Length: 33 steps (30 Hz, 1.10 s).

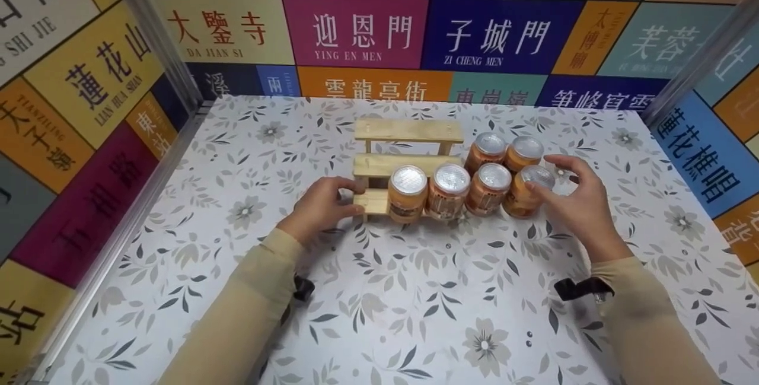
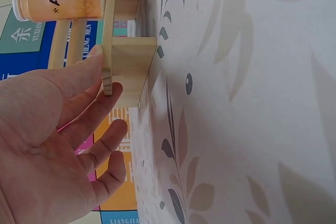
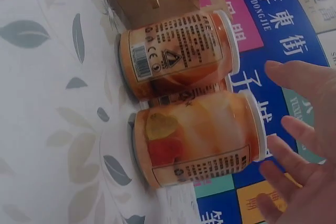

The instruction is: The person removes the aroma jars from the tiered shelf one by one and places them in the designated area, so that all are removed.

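A small three-tier wooden rack [image 1: 409, 130] stands on the table. My left hand [image 1: 323, 204] pinches the left end of its lowest plank [image 2: 108, 30], thumb above and a finger beneath. On that lowest tier stand two orange jars with silver lids, a left jar [image 1: 408, 195] and a right jar [image 1: 449, 194]. Several similar jars are upright on the table to the right, in two rows. My right hand [image 1: 578, 207] is spread beside the front-row end jar [image 1: 522, 198]. In the right wrist view its fingers look apart from the nearest jar [image 3: 202, 140].
A white table [image 1: 379, 314] with a leaf and flower print lies under everything. Behind and at both sides rise panels [image 1: 356, 32] covered in coloured signs. Two back-row jars, a left one [image 1: 490, 146] and a right one [image 1: 525, 150], stand close behind the front row.
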Available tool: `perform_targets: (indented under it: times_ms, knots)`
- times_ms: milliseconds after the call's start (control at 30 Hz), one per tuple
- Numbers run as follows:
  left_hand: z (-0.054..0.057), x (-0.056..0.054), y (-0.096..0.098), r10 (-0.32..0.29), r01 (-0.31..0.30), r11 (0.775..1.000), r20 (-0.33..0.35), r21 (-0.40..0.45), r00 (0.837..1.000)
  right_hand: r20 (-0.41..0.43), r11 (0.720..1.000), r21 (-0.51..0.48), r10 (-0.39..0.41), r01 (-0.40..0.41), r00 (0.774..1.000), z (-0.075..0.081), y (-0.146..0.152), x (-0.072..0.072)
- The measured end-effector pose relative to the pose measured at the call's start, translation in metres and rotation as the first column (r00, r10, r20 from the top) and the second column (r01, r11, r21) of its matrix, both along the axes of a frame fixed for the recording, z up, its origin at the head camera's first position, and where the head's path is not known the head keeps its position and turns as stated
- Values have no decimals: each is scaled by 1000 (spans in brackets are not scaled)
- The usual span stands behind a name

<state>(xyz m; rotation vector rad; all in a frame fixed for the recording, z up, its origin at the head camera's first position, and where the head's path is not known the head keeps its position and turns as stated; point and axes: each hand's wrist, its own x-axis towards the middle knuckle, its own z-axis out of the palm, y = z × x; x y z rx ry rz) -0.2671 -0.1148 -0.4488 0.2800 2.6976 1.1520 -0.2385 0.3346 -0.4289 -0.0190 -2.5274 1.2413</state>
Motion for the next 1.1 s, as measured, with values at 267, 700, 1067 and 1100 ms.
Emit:
perform_targets:
  times_ms: [267,700,1067,1100]
  knots:
    - [-1,0,3,-8,8,1000,6,-12,1000,-149,996,-46,69,-77,986,7,-19,13]
    - [0,-2,1,-2,2,999,-3,-33,1000,-106,944,-103,302,-313,947,8,-45,17]
    - [0,-2,2,5,-5,1000,-2,-18,1000,-33,916,-99,389,-390,921,10,-71,13]
    - [0,-2,2,1,-1,1000,-4,-11,1000,-25,919,-86,384,-385,923,11,-73,13]
